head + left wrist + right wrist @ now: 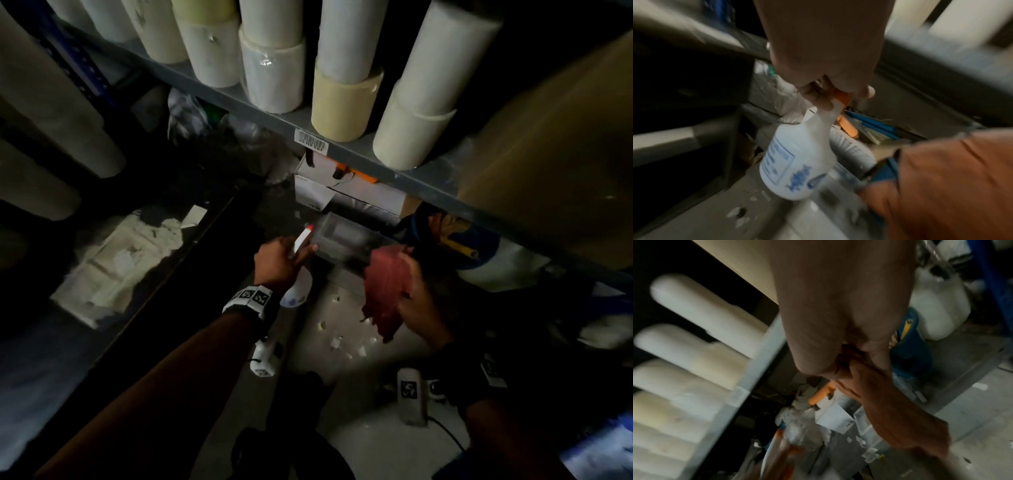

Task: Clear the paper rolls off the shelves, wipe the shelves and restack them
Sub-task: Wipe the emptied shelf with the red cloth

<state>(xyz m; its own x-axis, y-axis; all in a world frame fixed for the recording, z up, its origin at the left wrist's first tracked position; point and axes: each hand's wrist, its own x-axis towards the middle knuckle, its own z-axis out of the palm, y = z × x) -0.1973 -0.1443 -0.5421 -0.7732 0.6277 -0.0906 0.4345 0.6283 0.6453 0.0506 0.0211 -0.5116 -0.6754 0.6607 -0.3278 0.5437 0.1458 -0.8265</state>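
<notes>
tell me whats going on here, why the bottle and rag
A person is cleaning at a storage rack. The left hand grips a white spray bottle by its neck, and the right hand holds a red cloth, both low in front of the shelf. Paper rolls stand stacked on that shelf, so it is not yet cleared. Paper scraps lie on the floor.

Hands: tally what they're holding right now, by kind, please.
spray bottle: 1, gripped by the left hand
cloth, red: 1, gripped by the right hand
Total: 2
</notes>
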